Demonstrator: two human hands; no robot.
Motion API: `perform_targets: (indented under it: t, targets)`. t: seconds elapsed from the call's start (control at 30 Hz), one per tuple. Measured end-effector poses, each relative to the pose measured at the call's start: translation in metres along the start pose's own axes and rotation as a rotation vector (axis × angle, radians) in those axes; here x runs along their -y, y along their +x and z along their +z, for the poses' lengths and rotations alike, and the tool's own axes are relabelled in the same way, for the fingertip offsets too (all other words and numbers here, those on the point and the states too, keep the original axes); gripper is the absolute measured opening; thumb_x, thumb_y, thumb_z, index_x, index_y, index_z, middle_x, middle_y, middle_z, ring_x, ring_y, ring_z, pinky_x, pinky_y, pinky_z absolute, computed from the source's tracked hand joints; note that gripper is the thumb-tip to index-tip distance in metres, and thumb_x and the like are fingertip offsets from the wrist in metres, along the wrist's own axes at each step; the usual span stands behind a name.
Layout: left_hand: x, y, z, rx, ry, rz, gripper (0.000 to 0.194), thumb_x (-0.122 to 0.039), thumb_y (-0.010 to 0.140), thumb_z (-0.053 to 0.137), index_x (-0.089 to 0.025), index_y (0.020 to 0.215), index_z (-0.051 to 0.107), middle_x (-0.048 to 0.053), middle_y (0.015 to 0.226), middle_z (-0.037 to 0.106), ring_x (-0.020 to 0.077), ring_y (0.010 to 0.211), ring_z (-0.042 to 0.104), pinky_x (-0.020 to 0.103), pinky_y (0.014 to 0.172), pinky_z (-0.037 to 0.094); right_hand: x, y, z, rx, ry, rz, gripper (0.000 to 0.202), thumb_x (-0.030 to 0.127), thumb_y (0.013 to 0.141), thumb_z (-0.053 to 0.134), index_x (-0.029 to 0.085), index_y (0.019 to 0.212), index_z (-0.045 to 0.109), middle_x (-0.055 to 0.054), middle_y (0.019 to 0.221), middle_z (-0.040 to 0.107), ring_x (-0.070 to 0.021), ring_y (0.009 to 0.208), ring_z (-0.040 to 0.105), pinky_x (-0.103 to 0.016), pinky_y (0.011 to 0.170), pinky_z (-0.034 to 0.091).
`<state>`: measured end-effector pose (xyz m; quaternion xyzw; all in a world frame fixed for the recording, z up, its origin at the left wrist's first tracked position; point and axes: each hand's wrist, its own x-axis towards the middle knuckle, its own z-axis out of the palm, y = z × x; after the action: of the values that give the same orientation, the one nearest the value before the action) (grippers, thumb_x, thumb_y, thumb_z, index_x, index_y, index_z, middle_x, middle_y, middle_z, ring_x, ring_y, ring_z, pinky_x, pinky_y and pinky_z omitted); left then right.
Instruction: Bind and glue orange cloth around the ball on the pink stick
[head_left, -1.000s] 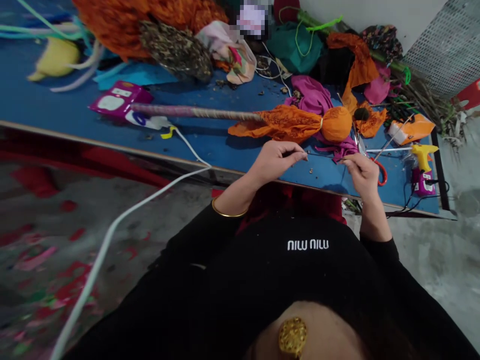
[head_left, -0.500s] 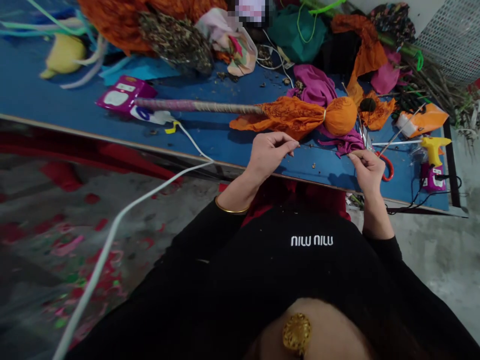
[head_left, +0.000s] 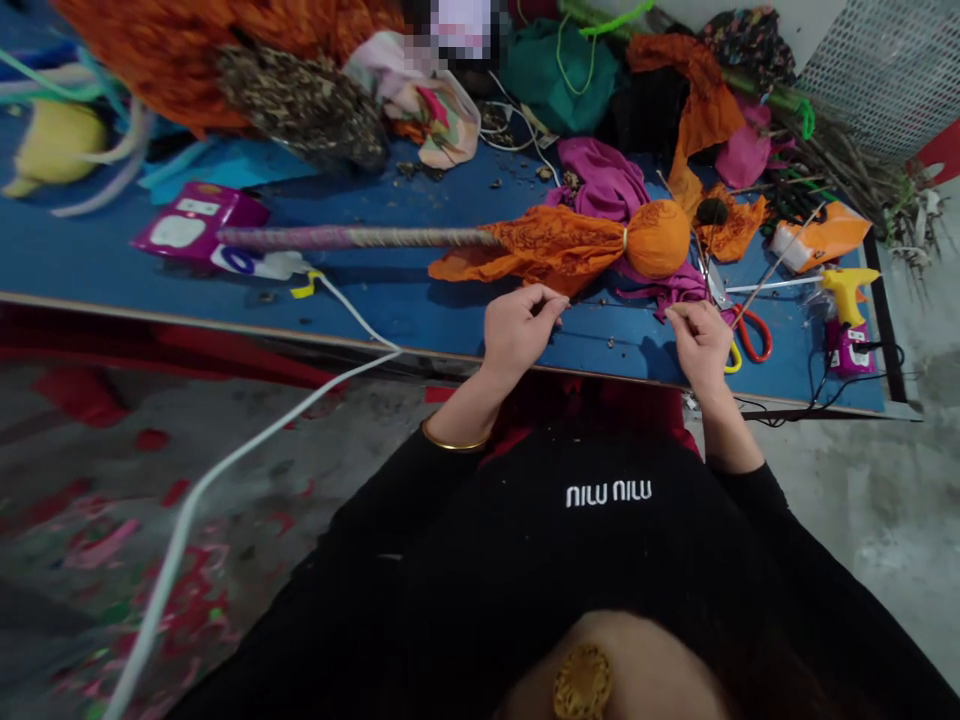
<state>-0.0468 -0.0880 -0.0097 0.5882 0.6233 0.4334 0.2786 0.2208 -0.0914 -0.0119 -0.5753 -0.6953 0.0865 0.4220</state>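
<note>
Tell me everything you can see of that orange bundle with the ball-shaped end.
The orange bundle looks like dark-patterned cloth, gathered into a ball at its right end. A pale tie cinches it beside the ball; loose, creased cloth trails left, a wrapped stick, tan then mauve, emerging from it. It lies on the table, the ball overlapping magenta cloth. The left hand is close to its near edge; whether they touch is unclear.

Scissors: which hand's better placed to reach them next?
Right, probably. The right hand is close beside the scissors; the left hand is farther off, near the orange cloth. Both look pinched, so either might need freeing first.
</note>
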Motion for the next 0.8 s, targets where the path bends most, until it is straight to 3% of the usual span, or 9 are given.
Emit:
perform_targets:
  t: [0.1,0.2,0.33,0.5,0.57,0.67,0.8]
  targets:
    - [0.009,0.001,-0.003,0.014,0.092,0.043,0.023,-0.036,0.090,0.064,-0.021,0.082,0.080,0.000,0.074,0.078,0.0168,0.070,0.068,0.027,0.071,0.047,0.000,-0.002,-0.004,0.054,-0.097,-0.047,0.031,0.043,0.102,0.055,0.028,0.105,0.082,-0.005,0.087,0.068,-0.0192,0.078,0.065,-0.033,0.071,0.054]
    - [0.018,0.000,-0.008,0.009,0.172,0.076,0.025,-0.039,0.092,0.063,-0.023,0.087,0.082,0.002,0.081,0.081,0.0193,0.076,0.071,0.029,0.073,0.047,0.002,-0.005,-0.014,0.061,-0.113,-0.104,0.033,0.045,0.101,0.058,0.026,0.114,0.081,-0.011,0.107,0.070,-0.0251,0.100,0.070,-0.039,0.087,0.058]
    - [0.031,-0.005,-0.016,-0.021,0.252,0.149,0.026,-0.043,0.093,0.063,-0.026,0.088,0.082,0.005,0.093,0.083,0.0249,0.089,0.074,0.033,0.078,0.048,-0.003,-0.007,-0.044,-0.040,-0.199,-0.007,0.038,0.049,0.103,0.052,0.026,0.120,0.077,-0.014,0.117,0.068,-0.0290,0.114,0.069,-0.046,0.102,0.057]
    - [0.046,-0.008,-0.021,-0.035,0.315,0.205,0.027,-0.047,0.093,0.063,-0.028,0.089,0.082,0.005,0.093,0.083,0.0245,0.087,0.073,0.034,0.077,0.048,-0.056,0.018,-0.104,-0.279,-0.653,0.264,0.044,0.045,0.102,0.047,0.021,0.133,0.067,-0.019,0.128,0.065,-0.0361,0.125,0.064,-0.057,0.106,0.052]
    - [0.048,-0.008,-0.020,-0.029,0.313,0.208,0.028,-0.047,0.093,0.062,-0.028,0.090,0.082,0.005,0.094,0.083,0.0248,0.088,0.073,0.034,0.077,0.049,-0.085,0.037,-0.127,-0.302,-0.799,0.366,0.049,0.038,0.098,0.050,0.014,0.139,0.061,-0.025,0.137,0.062,-0.0407,0.129,0.060,-0.064,0.107,0.047]
    - [0.044,-0.011,-0.018,-0.021,0.306,0.193,0.029,-0.046,0.094,0.062,-0.027,0.089,0.082,0.006,0.097,0.083,0.0264,0.092,0.074,0.034,0.080,0.050,-0.118,0.064,-0.148,-0.151,-0.929,0.532,0.051,0.027,0.090,0.059,0.006,0.137,0.061,-0.034,0.133,0.062,-0.0443,0.129,0.059,-0.064,0.108,0.044]
    - [0.035,-0.014,-0.017,-0.009,0.312,0.160,0.026,-0.041,0.093,0.063,-0.025,0.090,0.083,0.007,0.097,0.083,0.0269,0.094,0.075,0.034,0.082,0.051,-0.133,0.087,-0.152,-0.018,-0.940,0.680,0.050,0.010,0.077,0.070,-0.002,0.125,0.069,-0.043,0.125,0.063,-0.0500,0.122,0.065,-0.062,0.101,0.047]
